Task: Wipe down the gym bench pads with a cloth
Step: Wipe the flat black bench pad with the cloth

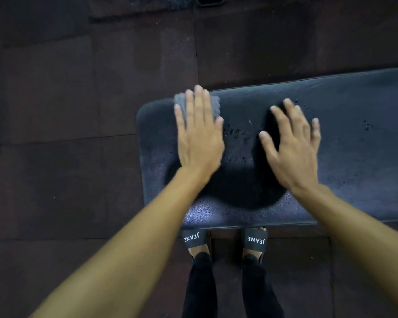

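Note:
A black padded gym bench pad (342, 157) runs from the centre to the right edge, with small water droplets on its surface. A grey cloth (214, 103) lies near the pad's far left corner. My left hand (199, 134) presses flat on the cloth, fingers straight and slightly spread, covering most of it. My right hand (292, 143) rests flat on the bare pad to the right, fingers spread, holding nothing.
Dark rubber floor tiles (67, 111) surround the bench. My feet in black slides (254, 242) stand against the pad's near edge. A dark object (209, 0) sits on the floor at the top edge.

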{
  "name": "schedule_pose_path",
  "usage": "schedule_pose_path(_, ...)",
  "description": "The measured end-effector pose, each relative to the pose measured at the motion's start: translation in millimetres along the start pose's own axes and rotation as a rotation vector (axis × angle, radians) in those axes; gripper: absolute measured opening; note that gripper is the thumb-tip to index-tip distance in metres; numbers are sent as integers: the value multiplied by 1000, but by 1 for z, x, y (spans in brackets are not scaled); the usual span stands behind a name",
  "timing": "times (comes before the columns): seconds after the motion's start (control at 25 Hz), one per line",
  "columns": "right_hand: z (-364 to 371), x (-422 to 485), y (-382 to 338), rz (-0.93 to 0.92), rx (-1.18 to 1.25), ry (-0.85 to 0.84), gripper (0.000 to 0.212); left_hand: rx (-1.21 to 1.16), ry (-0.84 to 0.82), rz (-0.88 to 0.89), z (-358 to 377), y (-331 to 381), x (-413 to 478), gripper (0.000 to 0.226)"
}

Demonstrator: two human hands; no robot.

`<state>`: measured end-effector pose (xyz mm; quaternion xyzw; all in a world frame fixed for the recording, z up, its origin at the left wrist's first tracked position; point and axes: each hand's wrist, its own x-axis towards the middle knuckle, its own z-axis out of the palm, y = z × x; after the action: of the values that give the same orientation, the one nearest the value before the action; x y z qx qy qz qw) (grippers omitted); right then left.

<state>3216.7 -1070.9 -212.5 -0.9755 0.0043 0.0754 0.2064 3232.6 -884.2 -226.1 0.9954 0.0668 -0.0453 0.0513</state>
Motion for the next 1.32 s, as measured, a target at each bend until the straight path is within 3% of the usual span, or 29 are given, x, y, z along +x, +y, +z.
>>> schedule_pose_path(0.12, -4, 10, 17, -4, -42, -90, 62, -23, -62, 63, 1, 9, -58, 59)
schedule_pose_path(0.24, -5, 13, 15, -7, -33, -124, 63, -33, -107, -73, -5, -24, -93, 62)
schedule_pose_path(0.48, -4, 14, 16, -2, -50, -139, 63, -30, -60, -234, -8, -36, -24, 61)
schedule_pose_path(0.68, -1, 16, 16, 13, -66, -152, 63, -20, -10, -70, 1, 20, 14, 60)
schedule_pose_path(0.8, -1, 14, 17, 4, -63, -147, 63, -41, -19, 120, 8, 53, -31, 59)
schedule_pose_path(0.88, -1, 15, 18, -2, -57, -147, 62, -57, -71, 144, 6, 52, -69, 58)
schedule_pose_path(1.0, -1, 15, 19, -4, -57, -154, 63, -44, -111, 64, 3, 20, -99, 60)
schedule_pose_path(1.16, -2, 15, 20, -9, -56, -164, 62, -2, -90, -66, -3, -17, -64, 59)
schedule_pose_path(1.32, -3, 16, 20, -25, -16, -161, 59, -60, -41, -99, -2, 10, -10, 60)
